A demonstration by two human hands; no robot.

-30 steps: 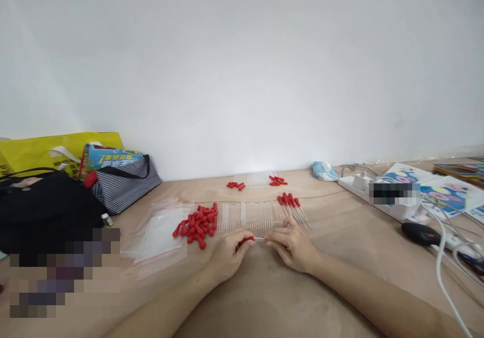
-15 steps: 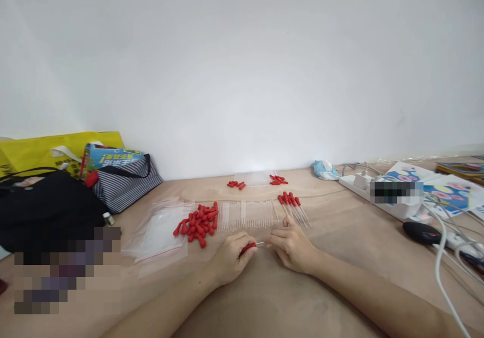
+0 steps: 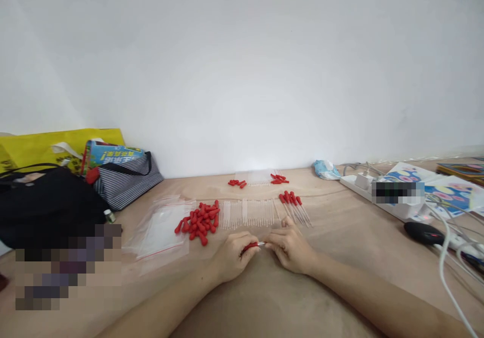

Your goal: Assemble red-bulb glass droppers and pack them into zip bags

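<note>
My left hand [image 3: 236, 257] is closed around a red rubber dropper bulb [image 3: 250, 247]. A thin clear glass tube [image 3: 261, 244] runs from the bulb's mouth into the fingertips of my right hand [image 3: 289, 247], which pinch it; most of the tube is hidden by that hand. Left of the hands lies a pile of red bulbs [image 3: 202, 224]. Beyond the hands is a row of clear glass tubes [image 3: 259, 213], side by side. Several droppers with red bulbs on their tubes [image 3: 291, 198] lie just past my right hand.
Clear zip bags [image 3: 162, 232] lie at the left, near a striped bag [image 3: 130, 182] and a black bag [image 3: 53, 207]. More small red bulbs [image 3: 279, 179] and tubes lie by the wall. At right are a power strip [image 3: 393, 204], cables and a black device [image 3: 422, 234].
My hands have drawn slightly closer together, and less of the glass tube shows between them. The piles and rows on the table have not changed.
</note>
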